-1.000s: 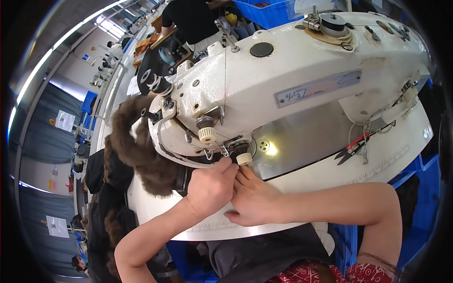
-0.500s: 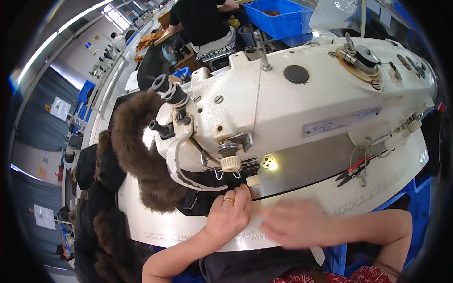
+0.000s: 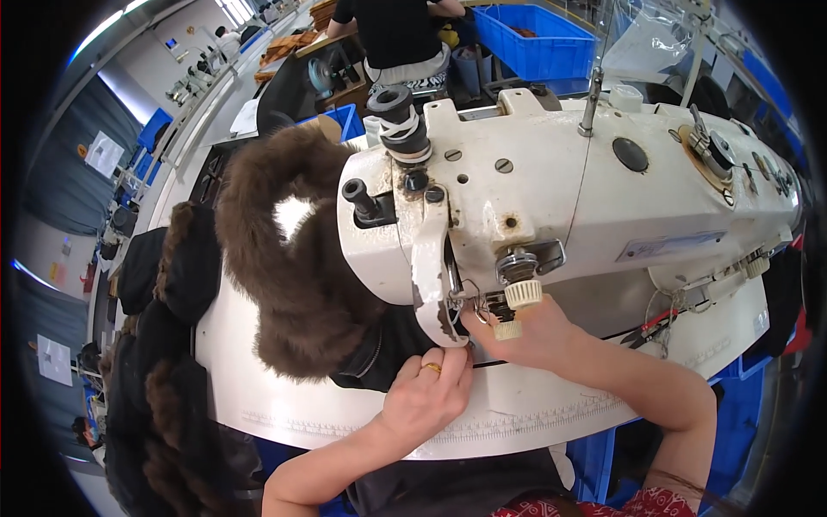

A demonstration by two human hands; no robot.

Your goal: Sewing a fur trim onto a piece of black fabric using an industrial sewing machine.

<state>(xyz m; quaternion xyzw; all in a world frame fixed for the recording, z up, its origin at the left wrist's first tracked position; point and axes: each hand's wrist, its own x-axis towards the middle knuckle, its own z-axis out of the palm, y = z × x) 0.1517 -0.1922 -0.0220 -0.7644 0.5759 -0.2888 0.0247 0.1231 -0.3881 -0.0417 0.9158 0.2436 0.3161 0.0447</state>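
Observation:
A white sewing machine (image 3: 551,185) stands over a white work table. Under its head lies a black fabric piece (image 3: 366,358) with a metal zipper and a thick brown fur trim (image 3: 276,224) that loops out to the left. My left hand (image 3: 426,392), with a ring on one finger, is closed, its fingertips pinching the fabric's edge just in front of the needle area. My right hand (image 3: 530,332) reaches in at the needle area from the right, behind the cream tension knob (image 3: 524,295). The machine's parts hide its fingertips and anything between them.
Red-handled thread snips (image 3: 652,329) lie at the right by the machine's base. More black, fur-trimmed pieces (image 3: 172,362) hang in a pile along the table's left side. A printed ruler (image 3: 534,415) runs along the front edge. Beyond, a person (image 3: 401,34) sits near a blue crate (image 3: 538,43).
My right hand has moved from the open table in front up to the needle area. My left hand still pinches the fabric. The view has shifted, so the machine appears farther right.

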